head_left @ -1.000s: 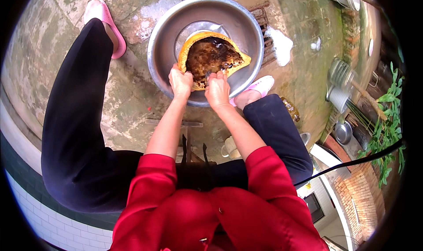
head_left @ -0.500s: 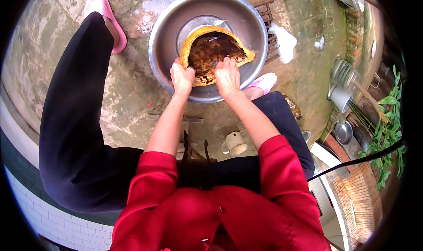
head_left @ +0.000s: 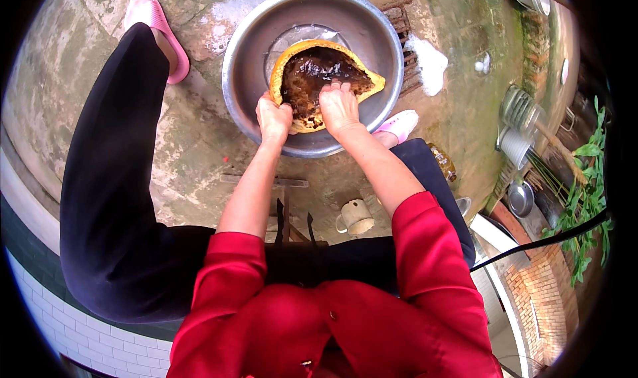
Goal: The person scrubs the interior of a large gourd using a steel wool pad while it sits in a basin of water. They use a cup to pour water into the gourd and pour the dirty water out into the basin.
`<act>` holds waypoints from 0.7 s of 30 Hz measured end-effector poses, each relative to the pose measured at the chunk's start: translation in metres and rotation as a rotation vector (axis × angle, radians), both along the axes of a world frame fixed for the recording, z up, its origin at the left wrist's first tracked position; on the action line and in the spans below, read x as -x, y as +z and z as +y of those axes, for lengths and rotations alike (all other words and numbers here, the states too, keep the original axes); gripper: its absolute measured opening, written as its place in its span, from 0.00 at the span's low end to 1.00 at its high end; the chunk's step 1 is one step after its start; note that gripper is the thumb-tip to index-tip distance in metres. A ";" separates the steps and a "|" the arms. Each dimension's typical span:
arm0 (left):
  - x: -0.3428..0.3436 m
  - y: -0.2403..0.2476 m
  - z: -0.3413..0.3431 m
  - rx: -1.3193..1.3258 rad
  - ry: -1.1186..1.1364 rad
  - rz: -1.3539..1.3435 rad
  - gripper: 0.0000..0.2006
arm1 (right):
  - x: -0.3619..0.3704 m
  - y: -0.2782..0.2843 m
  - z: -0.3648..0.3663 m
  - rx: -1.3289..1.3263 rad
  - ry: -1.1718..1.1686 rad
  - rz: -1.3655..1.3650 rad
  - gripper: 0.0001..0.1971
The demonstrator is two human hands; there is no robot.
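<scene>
A yellow-rimmed gourd half (head_left: 375,84) with a dark brown, wet inside rests in a wide metal basin (head_left: 237,99). Its pointed end faces right, and liquid glints in its hollow. My left hand (head_left: 274,117) is closed on the gourd's near left rim, with the thumb on the inner side. Over the near rim reaches my right hand (head_left: 339,107), its fingers bent against the dark inner wall. What lies under those fingers, if anything, is hidden.
White foam (head_left: 429,64) lies beside a floor grate (head_left: 403,27) right of the basin. An enamel mug (head_left: 357,217) stands between my legs, near a wooden piece (head_left: 266,180). Wire utensils (head_left: 522,109) and a small metal pan (head_left: 520,197) are at the far right.
My right hand has moved slightly up and left inside the gourd, its fingers reaching further in. The liquid now ripples more. The left hand keeps its hold on the rim.
</scene>
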State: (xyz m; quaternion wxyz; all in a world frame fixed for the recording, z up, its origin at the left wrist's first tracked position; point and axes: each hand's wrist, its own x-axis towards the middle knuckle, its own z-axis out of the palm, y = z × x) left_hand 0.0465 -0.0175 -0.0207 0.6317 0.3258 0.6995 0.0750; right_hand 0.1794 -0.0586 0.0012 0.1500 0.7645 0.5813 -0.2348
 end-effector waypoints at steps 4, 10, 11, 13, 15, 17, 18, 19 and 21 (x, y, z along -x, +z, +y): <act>0.002 0.003 0.004 -0.006 -0.020 0.051 0.15 | 0.030 -0.005 -0.006 -0.021 -0.177 0.008 0.14; 0.005 -0.002 0.005 -0.109 -0.129 0.118 0.16 | 0.056 -0.012 0.011 -0.098 -1.067 0.698 0.11; 0.004 0.009 0.009 -0.081 -0.086 0.093 0.16 | 0.054 -0.009 0.006 -0.104 -0.985 0.726 0.11; 0.005 0.000 0.006 -0.174 -0.117 0.095 0.16 | 0.038 -0.010 0.000 -0.113 -0.611 0.619 0.12; 0.003 0.001 0.007 -0.058 -0.042 0.055 0.16 | 0.017 -0.011 -0.002 -0.053 -0.190 0.284 0.09; -0.003 0.007 0.004 -0.013 0.023 0.016 0.16 | 0.000 -0.011 0.000 -0.044 0.003 0.079 0.07; -0.002 0.007 0.005 -0.002 0.021 0.008 0.15 | -0.003 -0.007 0.002 -0.057 0.080 0.005 0.06; -0.001 0.006 0.007 0.010 0.020 0.001 0.15 | -0.006 -0.002 0.006 -0.041 0.081 -0.036 0.06; 0.001 0.009 0.005 0.022 0.012 0.007 0.15 | 0.002 -0.010 0.000 -0.063 -0.025 -0.041 0.07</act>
